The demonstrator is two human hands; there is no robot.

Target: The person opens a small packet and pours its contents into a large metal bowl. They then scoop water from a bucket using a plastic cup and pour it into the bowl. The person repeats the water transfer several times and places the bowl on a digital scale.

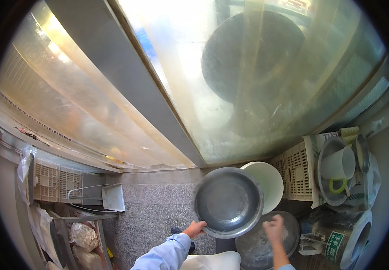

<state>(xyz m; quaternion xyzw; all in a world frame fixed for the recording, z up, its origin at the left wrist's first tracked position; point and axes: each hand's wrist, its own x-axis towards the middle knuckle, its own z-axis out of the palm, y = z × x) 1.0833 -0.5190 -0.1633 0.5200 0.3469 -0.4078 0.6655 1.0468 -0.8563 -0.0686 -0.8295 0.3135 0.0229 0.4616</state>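
Observation:
My left hand [195, 229] is closed on the near left rim of a wide dark grey basin [226, 202]. That basin is tilted, so its hollow inside faces me. It partly covers a white bucket [269, 184] just behind it. My right hand [274, 228] hovers over or touches a dark round lid or pan [254, 253] with pale dusty marks. Its fingers look curled but are blurred, and whether they hold anything is unclear.
At right, a crate [299, 168] stands beside a metal bowl holding a white cup [337, 163]. Below them lies a round container [350, 238]. A white dustpan [113, 198] and another crate [52, 181] are at left. Plastic strip curtains [221, 130] hang ahead.

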